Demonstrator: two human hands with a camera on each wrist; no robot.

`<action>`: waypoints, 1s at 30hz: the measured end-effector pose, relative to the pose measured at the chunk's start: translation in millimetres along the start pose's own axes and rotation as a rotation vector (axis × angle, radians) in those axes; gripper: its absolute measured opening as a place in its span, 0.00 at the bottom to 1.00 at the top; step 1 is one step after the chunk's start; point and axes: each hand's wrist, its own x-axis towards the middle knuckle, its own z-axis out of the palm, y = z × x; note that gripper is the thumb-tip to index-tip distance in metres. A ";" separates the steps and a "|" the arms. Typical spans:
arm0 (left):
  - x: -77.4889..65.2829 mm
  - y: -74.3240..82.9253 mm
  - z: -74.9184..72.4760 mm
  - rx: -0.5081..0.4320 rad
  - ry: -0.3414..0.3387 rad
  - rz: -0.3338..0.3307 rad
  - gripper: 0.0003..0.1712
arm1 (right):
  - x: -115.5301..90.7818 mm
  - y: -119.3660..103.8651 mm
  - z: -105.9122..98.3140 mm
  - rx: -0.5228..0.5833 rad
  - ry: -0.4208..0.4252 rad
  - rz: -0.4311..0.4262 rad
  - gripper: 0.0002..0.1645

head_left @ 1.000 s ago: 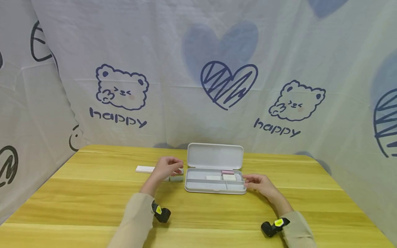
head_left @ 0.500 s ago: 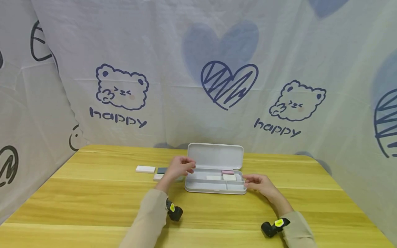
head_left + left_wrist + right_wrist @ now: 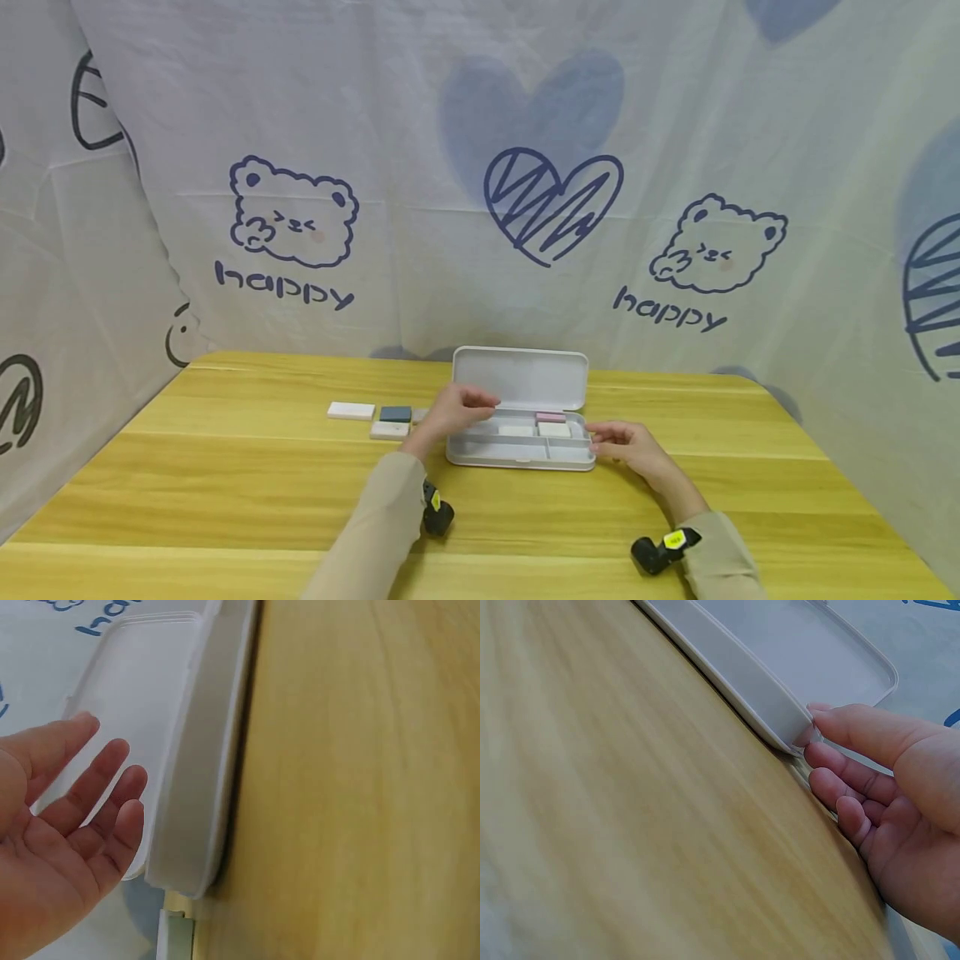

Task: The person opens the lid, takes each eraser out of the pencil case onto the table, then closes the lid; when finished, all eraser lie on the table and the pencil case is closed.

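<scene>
An opened white pencil case (image 3: 498, 462) stands on the table, its lid (image 3: 521, 375) raised at the back. Inside lie a pink eraser (image 3: 551, 417) and two white blocks, apparently erasers (image 3: 554, 429). My left hand (image 3: 457, 410) hovers over the left part of the case. In the left wrist view its fingers (image 3: 112, 754) are loosely bent, with nothing visible between them. At the case's right end, my right hand (image 3: 628, 443) pinches the edge between thumb and fingers, as the right wrist view shows.
Left of the case lie a white block (image 3: 351, 411), a dark blue-grey block (image 3: 395, 413) and another white block (image 3: 390, 430). A paler piece (image 3: 420, 415) is partly hidden by the left arm. A printed curtain (image 3: 420, 250) hangs behind the table (image 3: 225, 475).
My left hand has moved right, from the blocks on the table to over the pencil case, uncovering some blocks. The right hand stays at the case's right end.
</scene>
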 end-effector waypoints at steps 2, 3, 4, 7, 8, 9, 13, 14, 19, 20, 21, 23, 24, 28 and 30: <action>1.4 -1.1 2.4 0.009 -0.021 0.016 0.11 | -0.1 -0.1 -0.1 0.001 -0.001 -0.003 0.25; 1.9 -1.5 3.4 0.009 -0.031 0.022 0.11 | -0.2 -0.2 -0.1 0.003 -0.002 -0.003 0.25; 2.4 -2.4 4.4 0.015 -0.043 0.030 0.11 | -0.3 -0.2 -0.2 0.003 -0.003 -0.004 0.25; 4.5 -4.6 6.7 0.020 -0.075 0.032 0.12 | -0.6 -0.5 -0.4 0.006 -0.003 -0.003 0.25; 5.3 -5.6 7.2 0.023 -0.086 0.035 0.12 | -0.8 -0.6 -0.4 0.006 -0.003 -0.002 0.25; 6.2 -6.8 7.8 0.025 -0.095 0.033 0.12 | -0.9 -0.7 -0.5 0.006 -0.003 -0.001 0.25; 8.9 -9.6 9.5 0.030 -0.121 0.021 0.13 | -1.0 -0.9 -0.5 0.004 -0.004 -0.002 0.26; 9.2 -10.0 9.9 0.035 -0.124 0.022 0.13 | -0.9 -0.8 -0.5 0.003 -0.004 -0.002 0.26; 8.0 -8.7 10.4 0.077 -0.152 0.017 0.14 | -0.9 -0.3 -0.4 -0.006 -0.003 -0.001 0.26; 7.6 -8.2 10.5 0.089 -0.158 0.015 0.15 | -1.0 -0.4 -0.5 -0.006 -0.004 -0.003 0.26; 7.1 -7.8 10.5 0.101 -0.167 0.014 0.15 | -1.3 -0.7 -0.5 -0.003 -0.004 -0.004 0.26; 6.3 -7.2 10.6 0.116 -0.180 0.012 0.16 | -4.0 -6.8 0.7 -0.008 -0.005 -0.005 0.24; 5.9 -7.2 10.6 0.119 -0.186 0.014 0.16 | -4.1 -7.0 0.7 -0.006 -0.004 -0.005 0.24; 5.2 -7.4 10.7 0.113 -0.209 0.012 0.17 | -3.7 -6.0 0.9 -0.013 0.001 0.000 0.24; 5.2 -7.8 10.7 0.111 -0.220 0.020 0.17 | -1.2 0.4 -0.4 -0.008 0.001 -0.004 0.25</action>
